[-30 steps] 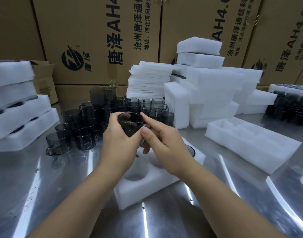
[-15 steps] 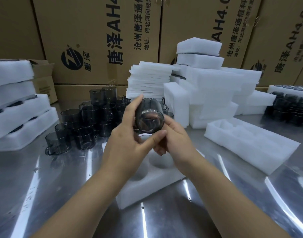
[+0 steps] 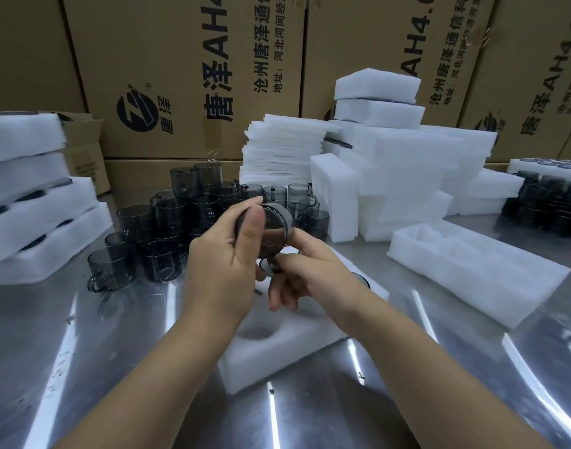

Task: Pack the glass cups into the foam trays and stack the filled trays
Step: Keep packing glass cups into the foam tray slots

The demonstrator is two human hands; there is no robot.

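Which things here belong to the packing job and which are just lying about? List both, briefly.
Job:
cup, held by the left hand and right hand
tray under them
loose cups behind
filled trays, stacked at left

Lying about:
boxes at the back
foam sheets
foam blocks

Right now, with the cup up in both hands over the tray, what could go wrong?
1. The cup is tilted on its side between the left hand and right hand. A slip could drop it on the tray or the steel table.
2. The loose cups stand crowded just behind the left hand, so a wide move might knock them.
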